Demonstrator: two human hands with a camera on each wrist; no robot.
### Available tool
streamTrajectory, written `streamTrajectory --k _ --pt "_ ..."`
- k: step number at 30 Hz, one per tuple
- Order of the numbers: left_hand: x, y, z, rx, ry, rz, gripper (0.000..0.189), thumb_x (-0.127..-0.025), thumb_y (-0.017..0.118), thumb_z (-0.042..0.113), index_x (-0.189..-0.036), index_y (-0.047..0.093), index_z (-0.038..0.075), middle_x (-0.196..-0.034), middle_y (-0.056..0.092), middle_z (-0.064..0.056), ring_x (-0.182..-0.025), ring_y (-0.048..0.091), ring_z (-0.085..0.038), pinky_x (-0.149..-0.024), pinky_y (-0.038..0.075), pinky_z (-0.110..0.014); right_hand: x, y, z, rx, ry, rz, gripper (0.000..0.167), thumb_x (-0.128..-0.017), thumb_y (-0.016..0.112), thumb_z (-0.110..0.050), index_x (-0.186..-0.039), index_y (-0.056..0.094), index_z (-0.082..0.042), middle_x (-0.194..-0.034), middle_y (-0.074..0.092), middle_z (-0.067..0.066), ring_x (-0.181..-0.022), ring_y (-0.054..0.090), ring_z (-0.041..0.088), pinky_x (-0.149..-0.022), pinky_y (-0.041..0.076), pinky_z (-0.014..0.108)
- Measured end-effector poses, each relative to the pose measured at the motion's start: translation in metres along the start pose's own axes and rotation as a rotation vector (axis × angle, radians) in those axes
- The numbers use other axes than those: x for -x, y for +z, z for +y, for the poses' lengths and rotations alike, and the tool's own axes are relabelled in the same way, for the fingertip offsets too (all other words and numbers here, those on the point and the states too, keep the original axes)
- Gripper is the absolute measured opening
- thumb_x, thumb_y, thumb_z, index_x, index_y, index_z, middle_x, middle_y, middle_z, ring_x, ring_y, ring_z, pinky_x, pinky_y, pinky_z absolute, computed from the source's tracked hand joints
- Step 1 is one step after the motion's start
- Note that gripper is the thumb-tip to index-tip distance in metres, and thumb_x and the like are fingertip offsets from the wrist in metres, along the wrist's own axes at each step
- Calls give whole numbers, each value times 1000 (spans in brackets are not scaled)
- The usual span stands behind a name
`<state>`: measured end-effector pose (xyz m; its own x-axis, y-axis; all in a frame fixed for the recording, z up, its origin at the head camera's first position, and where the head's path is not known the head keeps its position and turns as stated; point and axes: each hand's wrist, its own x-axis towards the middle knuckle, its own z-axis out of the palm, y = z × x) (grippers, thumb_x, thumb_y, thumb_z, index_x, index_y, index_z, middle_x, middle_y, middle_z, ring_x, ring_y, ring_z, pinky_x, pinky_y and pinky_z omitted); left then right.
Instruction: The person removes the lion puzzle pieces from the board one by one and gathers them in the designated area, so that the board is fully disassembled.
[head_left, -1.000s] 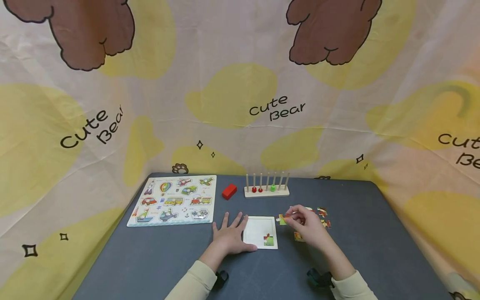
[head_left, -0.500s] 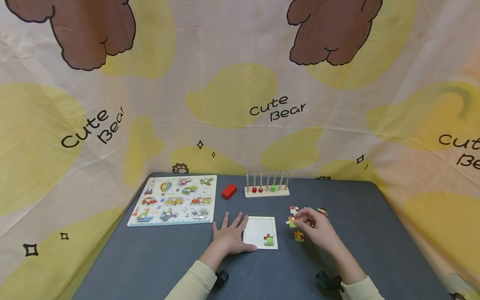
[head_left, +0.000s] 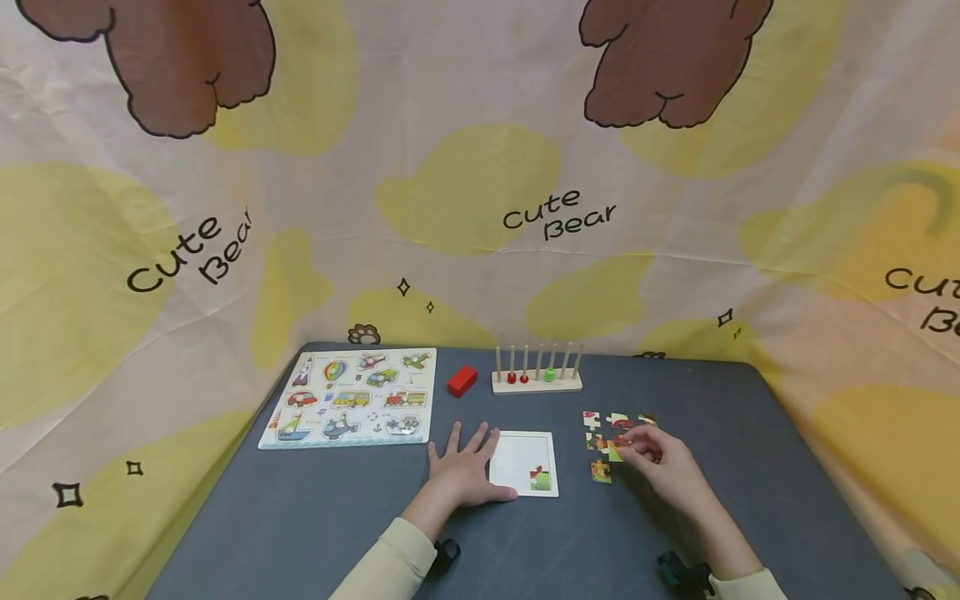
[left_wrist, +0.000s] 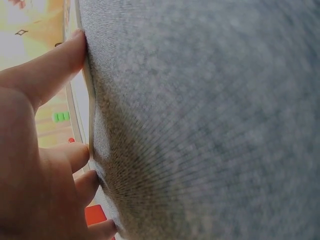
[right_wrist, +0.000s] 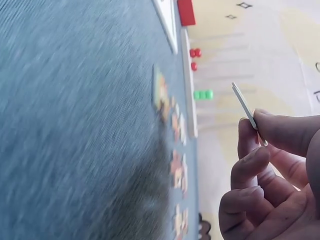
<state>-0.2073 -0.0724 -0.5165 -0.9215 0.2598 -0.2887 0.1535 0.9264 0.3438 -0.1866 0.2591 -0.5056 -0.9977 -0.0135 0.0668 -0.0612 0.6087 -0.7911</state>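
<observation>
My left hand (head_left: 463, 479) lies with fingers spread on the left side of a white square puzzle tray (head_left: 516, 450), its thumb along the near edge. In the left wrist view its thumb and fingertips touch the tray's rim (left_wrist: 91, 112). One green and red jigsaw piece (head_left: 540, 478) sits in the tray's near right corner. To the right, my right hand (head_left: 666, 468) pinches a green jigsaw piece (head_left: 615, 452) between thumb and fingers, raised over several loose jigsaw pieces (head_left: 601, 472). The right wrist view shows that held piece (right_wrist: 243, 104) edge-on, above the table.
A vehicle picture puzzle board (head_left: 352, 400) lies at the back left. Beside it are a red block (head_left: 462, 381) and a wooden peg stand (head_left: 537, 383) with red and green beads. A printed cloth (head_left: 465, 183) hangs behind the table.
My right hand has moved right and slightly toward me with its jigsaw piece, away from the tray, uncovering loose pieces on the left of the group. The left hand keeps its place.
</observation>
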Motion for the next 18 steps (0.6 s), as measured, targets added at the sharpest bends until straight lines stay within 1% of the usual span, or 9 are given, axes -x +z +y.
streamTrajectory --k 5,9,14,18 --pt "-2 2 -1 -5 -1 -6 103 -77 71 72 -160 30 28 -169 23 1 -155 5 -44 -113 6 -79 3 -4 10 44 62 -14 23 -92 75 -24 -106 68 -7 -82 73 5 -64 54 10 -56 44 24" --pt "-3 3 -1 -8 2 -5 103 -76 70 73 -160 30 28 -169 22 2 -155 5 -44 -113 6 -79 6 -4 17 87 110 -40 21 -92 75 -21 -107 69 -7 -80 72 4 -64 55 13 -56 43 25" --pt "-2 2 0 -7 6 4 104 -76 70 73 -160 32 27 -168 24 1 -155 6 -44 -112 8 -79 7 -2 27 118 126 -53 18 -93 74 -18 -105 69 -6 -80 72 1 -65 56 14 -57 43 25" --pt "0 1 0 -8 5 5 104 -76 70 73 -160 32 26 -168 24 0 -155 7 -44 -112 8 -79 5 -1 30 150 124 -61 18 -93 74 -19 -105 69 -6 -82 72 -1 -69 58 14 -60 43 27"
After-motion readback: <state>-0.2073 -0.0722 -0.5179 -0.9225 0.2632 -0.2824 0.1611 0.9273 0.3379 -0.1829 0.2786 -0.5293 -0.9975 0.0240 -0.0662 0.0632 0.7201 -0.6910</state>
